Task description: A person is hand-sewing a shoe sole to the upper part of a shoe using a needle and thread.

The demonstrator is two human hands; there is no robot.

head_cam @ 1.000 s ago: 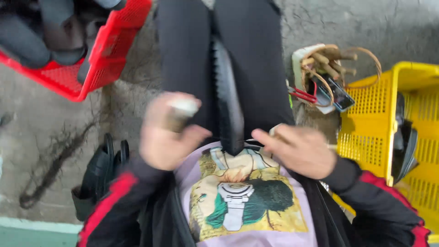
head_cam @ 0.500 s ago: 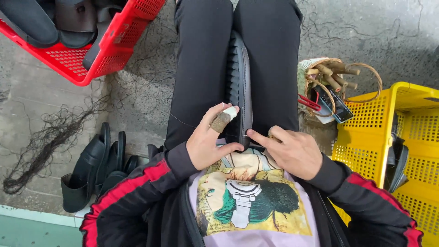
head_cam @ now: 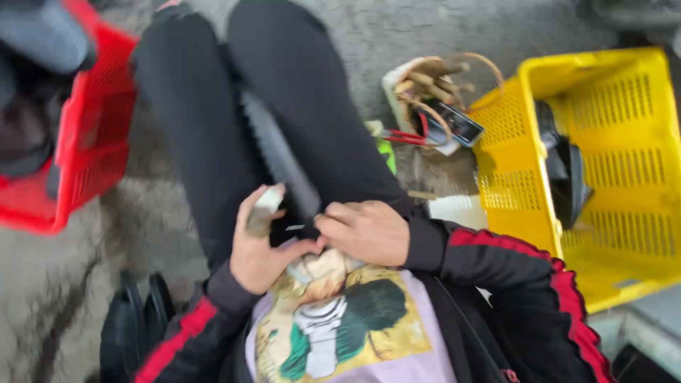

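So the left hand [head_cam: 259, 245] is curled around a small pale block [head_cam: 264, 208], thumb side up. Right hand [head_cam: 365, 230] sits just beside it, fingers folded, pinching the near end of a long black sole [head_cam: 280, 159] lying along the lap.

Flat, soft daylight, no hard shadows or glare. Heavy motion blur throughout; red crate [head_cam: 85, 142] and floor [head_cam: 57, 298] smeared worst.

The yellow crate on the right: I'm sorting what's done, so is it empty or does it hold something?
Not empty. The yellow crate holds at least one dark, curved item against its left wall; the rest of its floor looks bare.
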